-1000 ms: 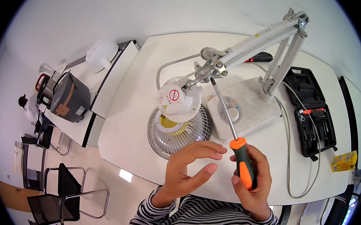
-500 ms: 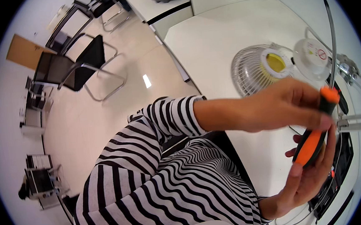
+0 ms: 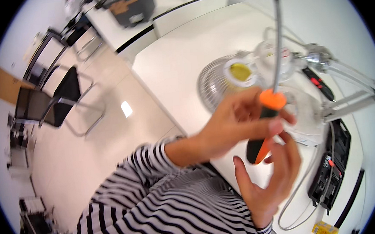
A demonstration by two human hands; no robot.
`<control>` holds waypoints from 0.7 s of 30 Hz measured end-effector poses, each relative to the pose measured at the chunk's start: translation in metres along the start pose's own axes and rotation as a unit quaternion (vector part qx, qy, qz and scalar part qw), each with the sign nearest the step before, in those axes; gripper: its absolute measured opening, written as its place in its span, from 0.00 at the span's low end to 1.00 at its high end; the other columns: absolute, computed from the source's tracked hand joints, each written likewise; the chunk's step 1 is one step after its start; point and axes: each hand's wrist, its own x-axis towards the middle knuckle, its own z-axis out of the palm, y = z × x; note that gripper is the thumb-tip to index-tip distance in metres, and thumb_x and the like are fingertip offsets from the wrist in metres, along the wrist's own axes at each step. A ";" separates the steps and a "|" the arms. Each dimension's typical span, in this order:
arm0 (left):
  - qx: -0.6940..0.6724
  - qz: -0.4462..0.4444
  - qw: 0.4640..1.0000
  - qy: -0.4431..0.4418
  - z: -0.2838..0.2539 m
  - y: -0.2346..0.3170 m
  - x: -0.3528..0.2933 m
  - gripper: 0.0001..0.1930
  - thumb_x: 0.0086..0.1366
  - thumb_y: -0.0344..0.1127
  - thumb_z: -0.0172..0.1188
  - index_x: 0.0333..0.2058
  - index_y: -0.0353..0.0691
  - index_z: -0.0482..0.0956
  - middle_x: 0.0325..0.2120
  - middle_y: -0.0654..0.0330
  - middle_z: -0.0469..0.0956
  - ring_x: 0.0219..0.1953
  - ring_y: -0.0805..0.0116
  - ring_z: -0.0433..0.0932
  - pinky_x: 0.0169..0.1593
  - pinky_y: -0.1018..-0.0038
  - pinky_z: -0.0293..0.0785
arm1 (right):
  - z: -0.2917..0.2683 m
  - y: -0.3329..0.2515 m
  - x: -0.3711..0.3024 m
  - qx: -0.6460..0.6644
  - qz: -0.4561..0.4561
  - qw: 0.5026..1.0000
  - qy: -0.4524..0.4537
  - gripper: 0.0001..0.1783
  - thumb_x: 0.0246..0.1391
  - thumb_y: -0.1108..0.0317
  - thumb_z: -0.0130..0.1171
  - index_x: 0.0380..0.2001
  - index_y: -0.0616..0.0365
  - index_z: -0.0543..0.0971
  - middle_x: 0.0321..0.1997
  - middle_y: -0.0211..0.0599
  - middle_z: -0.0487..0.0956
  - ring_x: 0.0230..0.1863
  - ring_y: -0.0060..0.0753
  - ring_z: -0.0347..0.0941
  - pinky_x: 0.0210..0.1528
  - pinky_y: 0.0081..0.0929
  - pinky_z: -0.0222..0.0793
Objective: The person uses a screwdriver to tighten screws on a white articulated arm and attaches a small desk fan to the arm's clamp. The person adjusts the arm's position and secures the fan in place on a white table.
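Note:
My left hand (image 3: 235, 120) grips a screwdriver (image 3: 274, 100) with an orange and black handle, its fingers and thumb around the upper handle. The long metal shaft points up and slightly right, its tip in the air. Below, my right hand (image 3: 270, 185) stands open around the lower handle, thumb apart and fingers curved close beside it; whether they touch it I cannot tell. Beyond my hands, a wire fan guard (image 3: 211, 87) with a yellow centre lies on the white table (image 3: 163, 81), beside a round white base (image 3: 274, 58).
A metal swing arm (image 3: 347, 103) reaches in from the right. Beneath it lie a black and red tool (image 3: 318, 84) and a black tool case (image 3: 325, 185) crossed by a cable. A small yellow box (image 3: 325, 229) sits at the near edge. Left, a black chair (image 3: 64, 97) stands on the floor.
The view has swung right, so the table and chair sit further left. My right thumb has moved away from the screwdriver's handle; my left hand still holds it.

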 end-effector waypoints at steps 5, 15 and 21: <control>-0.088 -0.050 0.995 0.008 0.030 -0.042 0.017 0.13 0.58 0.31 0.55 0.41 0.36 0.66 0.38 0.51 0.74 0.46 0.65 0.71 0.51 0.70 0.66 | 0.006 0.021 -0.020 -0.117 0.030 0.984 0.133 0.22 0.37 0.75 0.63 0.40 0.60 0.71 0.40 0.54 0.72 0.32 0.41 0.73 0.23 0.22 0.71; -0.050 -0.113 0.978 -0.171 0.027 -0.049 0.029 0.13 0.65 0.39 0.38 0.39 0.36 0.64 0.42 0.43 0.70 0.49 0.57 0.68 0.51 0.66 0.63 | -0.005 0.026 -0.039 -0.168 0.045 0.972 0.156 0.21 0.39 0.72 0.57 0.42 0.57 0.73 0.38 0.55 0.71 0.34 0.46 0.75 0.27 0.27 0.77; -0.034 -0.117 0.983 -0.137 0.025 -0.050 0.026 0.14 0.64 0.41 0.38 0.38 0.35 0.64 0.40 0.40 0.70 0.49 0.51 0.68 0.52 0.63 0.63 | -0.002 0.026 -0.036 -0.152 0.050 0.976 0.151 0.19 0.41 0.69 0.57 0.40 0.62 0.73 0.36 0.56 0.72 0.32 0.46 0.75 0.25 0.27 0.76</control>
